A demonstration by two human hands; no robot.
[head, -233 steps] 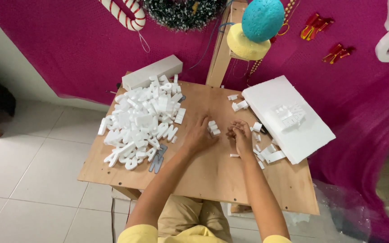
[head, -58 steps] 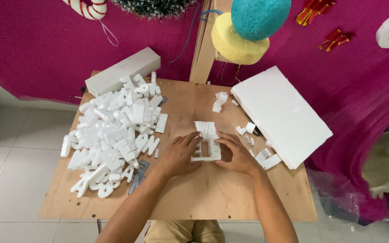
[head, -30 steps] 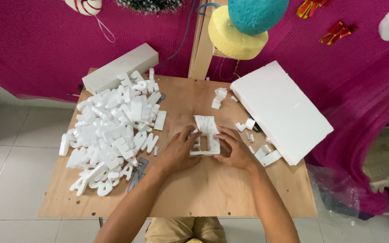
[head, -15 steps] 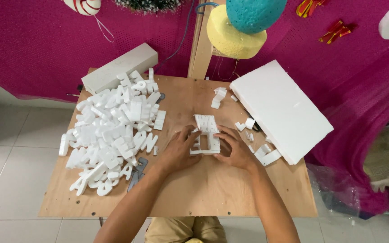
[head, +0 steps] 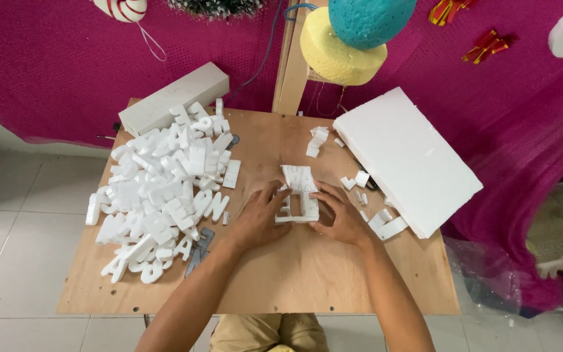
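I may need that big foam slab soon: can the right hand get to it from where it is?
Probably yes. The right hand rests on the cut foam piece, and the foam slab lies just beyond it, with only small foam scraps between.

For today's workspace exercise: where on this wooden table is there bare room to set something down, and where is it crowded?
The near strip of the wooden table, in front of the left hand and right hand, is bare. So is the patch between the foam letter pile and the foam piece. The left side and the scraps beside the foam slab are crowded.

Tabletop [head: 281, 287]: matt bare plywood. Letter block [head: 298, 195], letter pile [head: 164, 189], slab [head: 405, 156]: white matt foam, grainy.
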